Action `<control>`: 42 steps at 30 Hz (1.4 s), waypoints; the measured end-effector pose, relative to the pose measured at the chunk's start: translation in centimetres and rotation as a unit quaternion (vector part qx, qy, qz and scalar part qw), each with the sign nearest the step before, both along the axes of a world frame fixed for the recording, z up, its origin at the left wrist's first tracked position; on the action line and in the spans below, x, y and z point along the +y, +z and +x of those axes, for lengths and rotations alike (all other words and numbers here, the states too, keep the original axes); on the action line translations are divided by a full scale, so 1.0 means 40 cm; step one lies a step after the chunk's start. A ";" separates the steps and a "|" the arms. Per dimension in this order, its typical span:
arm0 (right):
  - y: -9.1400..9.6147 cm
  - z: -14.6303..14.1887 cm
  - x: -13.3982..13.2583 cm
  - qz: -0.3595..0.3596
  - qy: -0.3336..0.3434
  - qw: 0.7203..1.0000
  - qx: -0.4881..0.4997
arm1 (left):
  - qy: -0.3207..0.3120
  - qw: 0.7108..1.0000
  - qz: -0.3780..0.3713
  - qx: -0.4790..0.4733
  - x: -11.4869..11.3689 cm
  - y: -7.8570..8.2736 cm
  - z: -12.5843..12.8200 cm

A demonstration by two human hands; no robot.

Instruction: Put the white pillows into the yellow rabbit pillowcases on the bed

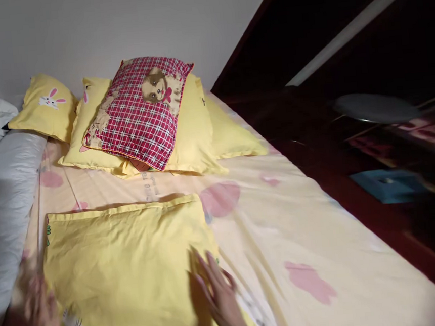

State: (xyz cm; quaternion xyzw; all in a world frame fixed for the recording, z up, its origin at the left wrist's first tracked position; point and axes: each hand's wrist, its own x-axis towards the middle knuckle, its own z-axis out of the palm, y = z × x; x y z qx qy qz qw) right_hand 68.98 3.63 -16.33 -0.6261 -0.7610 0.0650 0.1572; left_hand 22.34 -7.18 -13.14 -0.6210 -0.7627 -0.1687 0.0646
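A yellow pillow [127, 257] with a rabbit print lies flat on the bed near me. My left hand [42, 313] rests at its left edge, blurred, fingers stretched out. My right hand [219, 294] lies on the pillow's right edge with the fingers extended and flat. Neither hand holds anything. Further up the bed a red checked cushion [142, 113] with a dog picture leans on two yellow pillows [194, 129]. Another yellow rabbit pillow [45, 107] sits at the far left.
The bed sheet [304, 246] is pale yellow with pink shapes. A white duvet [0, 202] lies along the left side. A dark wooden bed frame [357, 196] and dim furniture with a blue box [389, 186] stand on the right.
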 end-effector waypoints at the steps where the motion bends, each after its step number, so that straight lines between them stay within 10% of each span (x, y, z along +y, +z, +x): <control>1: 0.041 -0.093 0.056 -0.009 0.043 0.999 0.021 | -0.027 1.000 0.016 0.003 0.087 0.019 0.076; 4: 0.117 -0.340 0.208 -0.049 0.210 0.974 0.075 | -0.178 0.983 -0.042 0.020 0.330 0.037 0.299; 7: 0.100 -0.423 0.310 -0.091 0.261 0.959 0.064 | -0.188 0.976 -0.108 0.008 0.458 0.005 0.383; 13: -0.077 -0.146 0.390 -0.094 0.151 0.983 -0.051 | 0.073 0.970 -0.230 -0.022 0.412 -0.068 0.175; 17: -0.171 0.005 0.419 -0.076 0.079 0.991 -0.074 | 0.123 0.957 -0.260 -0.023 0.406 -0.089 0.065; 28: -0.307 0.060 0.425 -0.069 -0.064 0.995 -0.014 | 0.203 0.956 -0.210 -0.036 0.465 -0.160 -0.022; 34: -0.242 0.104 0.483 -0.125 -0.033 0.992 0.002 | 0.181 0.933 -0.291 -0.114 0.509 -0.100 -0.071; 38: -0.115 -0.018 0.531 -0.089 0.028 0.996 -0.005 | 0.185 0.942 -0.267 -0.086 0.573 -0.014 0.056; 42: -0.034 -0.303 0.464 -0.045 0.167 0.985 0.026 | -0.157 0.969 -0.183 -0.052 0.594 -0.034 0.286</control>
